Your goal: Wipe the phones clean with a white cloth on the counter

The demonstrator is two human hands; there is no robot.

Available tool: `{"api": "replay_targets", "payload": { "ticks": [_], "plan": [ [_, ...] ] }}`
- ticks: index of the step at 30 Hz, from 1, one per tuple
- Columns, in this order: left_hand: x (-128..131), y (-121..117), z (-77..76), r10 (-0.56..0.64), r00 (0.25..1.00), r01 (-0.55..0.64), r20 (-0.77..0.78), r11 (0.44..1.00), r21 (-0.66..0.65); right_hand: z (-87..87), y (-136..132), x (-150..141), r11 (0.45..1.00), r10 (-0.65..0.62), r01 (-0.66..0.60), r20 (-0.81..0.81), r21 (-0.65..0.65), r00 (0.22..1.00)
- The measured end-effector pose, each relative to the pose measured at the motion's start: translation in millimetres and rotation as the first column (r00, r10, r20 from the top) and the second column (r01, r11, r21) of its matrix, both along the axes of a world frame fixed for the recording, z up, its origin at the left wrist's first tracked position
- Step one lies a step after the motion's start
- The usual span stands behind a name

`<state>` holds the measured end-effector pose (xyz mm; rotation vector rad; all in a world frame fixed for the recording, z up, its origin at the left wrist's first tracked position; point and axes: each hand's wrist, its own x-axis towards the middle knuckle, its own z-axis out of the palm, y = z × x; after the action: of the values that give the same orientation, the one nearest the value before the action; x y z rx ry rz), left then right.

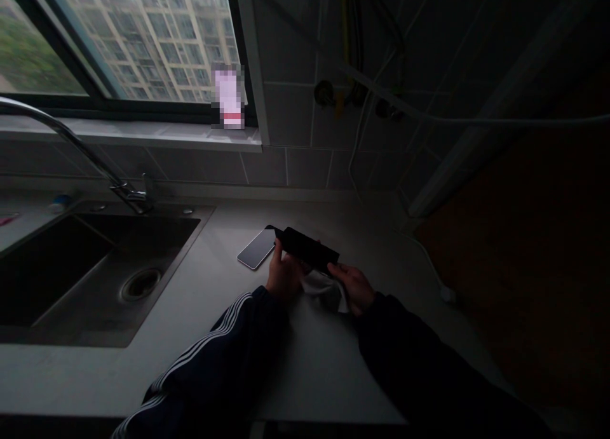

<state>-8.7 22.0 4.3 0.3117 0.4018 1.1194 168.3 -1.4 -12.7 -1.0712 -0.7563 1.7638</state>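
1. Left hand (pixel 284 275): curled, gripping one end of a flat black case (pixel 307 248).
2. Right hand (pixel 350 286): fingers part-open, touching the case's far end; grip unclear. Crumpled white cloth (pixel 324 291) below.
3. Glass-faced smartphone (pixel 257 248): flat on pale countertop (pixel 324 363), 10 o'clock, just beside case.
4. Stainless steel sink (pixel 71 299): 9 o'clock.
5. Arched faucet (pixel 81 131): 10 o'clock.
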Motion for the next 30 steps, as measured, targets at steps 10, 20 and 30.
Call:
{"api": "replay_targets", "payload": {
  "ticks": [10,20,30],
  "plan": [
    [-5.1,2.9,-0.4,0.038,0.994,-0.047,-0.106,0.996,-0.079,10.9,-7.9,4.7,0.924,0.382,-0.382,0.01,-0.025,0.924],
    [-9.8,0.8,-1.8,-0.157,0.964,0.145,-0.214,0.987,-0.074,29.6,31.4,42.1,0.833,-0.5,0.496,-0.05,0.247,0.864],
    [2.6,-6.2,10.0,-0.131,0.969,0.109,-0.208,0.987,-0.115,15.4,-7.4,13.0,0.214,-0.234,-0.756,0.784,0.618,0.575]
  ]
}}
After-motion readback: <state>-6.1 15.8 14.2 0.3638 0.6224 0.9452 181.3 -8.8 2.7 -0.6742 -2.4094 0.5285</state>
